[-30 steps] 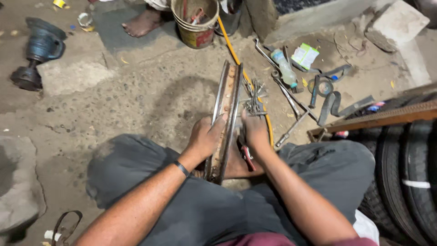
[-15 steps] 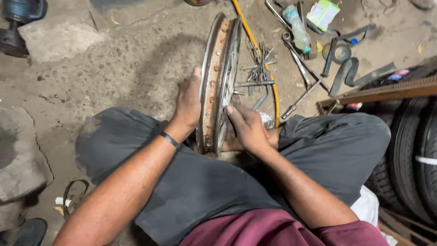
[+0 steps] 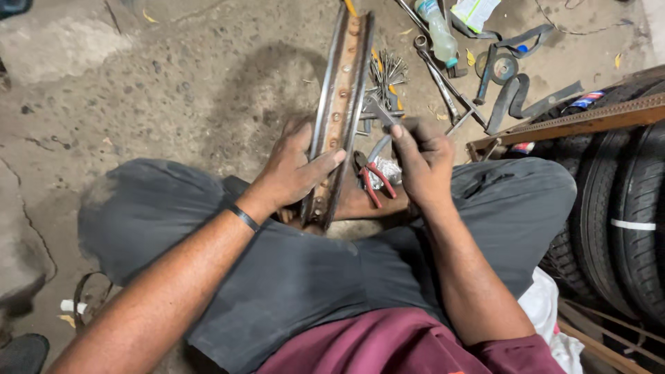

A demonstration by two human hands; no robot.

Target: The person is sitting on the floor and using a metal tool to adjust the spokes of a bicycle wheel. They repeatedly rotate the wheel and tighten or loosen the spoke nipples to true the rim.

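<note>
Wheel rim [image 3: 341, 104], rusty and drilled with a row of spoke holes, stands on edge between the seated person's knees and runs away from the lap toward the top of the view. The left hand [image 3: 294, 170] wraps around the rim's near end, palm against its left flank and fingers laid across the inner channel, gripping it firmly. Just right of the rim, the right hand [image 3: 422, 159] is closed, pinching a small metal tool [image 3: 379, 111] whose tip points toward the rim; what kind of tool it is cannot be told. Red-handled pliers [image 3: 370, 176] lie on the ground right beside the rim, under the right hand. A bundle of loose spokes [image 3: 388, 69] rests on the concrete floor [image 3: 173, 90] right of the rim's middle. Farther right of the rim lie a plastic bottle [image 3: 441, 34], long wrenches [image 3: 443, 83] and strips of rubber [image 3: 512, 93], with stacked tyres [image 3: 623, 201] beyond them.
</note>
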